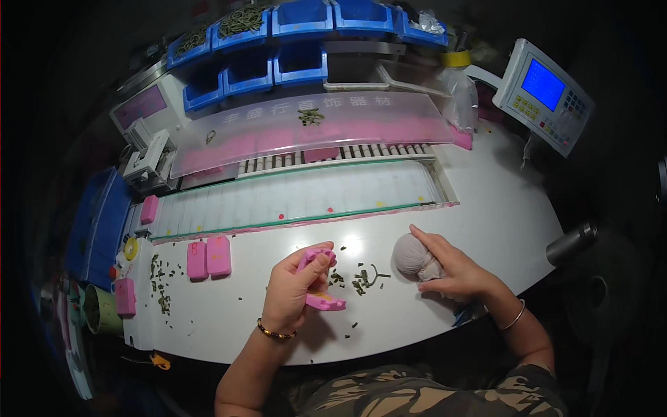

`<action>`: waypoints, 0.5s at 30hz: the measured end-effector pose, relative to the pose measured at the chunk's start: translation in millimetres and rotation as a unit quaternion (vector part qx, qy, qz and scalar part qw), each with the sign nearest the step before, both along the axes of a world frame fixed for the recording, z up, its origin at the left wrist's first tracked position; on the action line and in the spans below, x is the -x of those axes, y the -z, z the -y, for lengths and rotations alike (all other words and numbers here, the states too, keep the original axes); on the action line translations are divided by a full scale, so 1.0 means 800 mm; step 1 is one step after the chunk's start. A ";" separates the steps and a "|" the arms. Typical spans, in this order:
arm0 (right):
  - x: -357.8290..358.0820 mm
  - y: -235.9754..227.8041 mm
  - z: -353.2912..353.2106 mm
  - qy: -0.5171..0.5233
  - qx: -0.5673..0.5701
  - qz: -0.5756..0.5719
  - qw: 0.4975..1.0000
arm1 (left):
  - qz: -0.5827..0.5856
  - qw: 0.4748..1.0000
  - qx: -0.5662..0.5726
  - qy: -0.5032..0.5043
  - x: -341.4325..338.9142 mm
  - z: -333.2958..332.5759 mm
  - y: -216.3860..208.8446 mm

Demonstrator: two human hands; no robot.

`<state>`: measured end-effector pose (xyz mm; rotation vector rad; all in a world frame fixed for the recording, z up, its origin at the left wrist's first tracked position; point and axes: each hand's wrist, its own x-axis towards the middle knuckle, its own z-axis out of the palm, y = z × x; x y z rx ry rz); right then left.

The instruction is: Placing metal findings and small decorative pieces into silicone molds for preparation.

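My left hand (286,293) is closed on a pink rubber mold (324,304), whose two halves are spread apart in the fingers. Its inner faces are mostly hidden from view. In my right hand (455,267) is a round, greyish cloth pouch (411,255), bulging out between thumb and fingers above the table's right part. Between the two hands lie small dark green wax-like pieces (360,284), one of them forked. Two pink blocks (219,257) sit side by side to the left of my left hand.
Behind the white table (257,326) runs a long glass-topped track (299,194) under a clear sheet (278,121). Blue bins (301,19) line the back. A control panel (542,87) stands at right, near a metal cylinder (571,243). Green scraps (164,303) and a green cup (101,311) are at left.
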<state>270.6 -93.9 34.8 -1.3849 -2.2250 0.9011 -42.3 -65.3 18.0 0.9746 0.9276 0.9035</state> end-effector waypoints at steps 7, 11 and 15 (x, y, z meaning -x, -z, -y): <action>0.038 -0.024 0.016 0.011 -0.288 0.187 0.939 | 0.164 0.982 0.095 -0.003 -0.023 0.005 -0.002; 0.067 -0.086 0.010 0.136 -0.469 0.091 0.868 | 0.178 0.977 0.115 0.006 -0.023 0.006 0.014; 0.102 -0.077 0.008 -0.021 -0.493 0.139 0.859 | 0.179 0.980 0.084 0.039 -0.030 0.011 0.001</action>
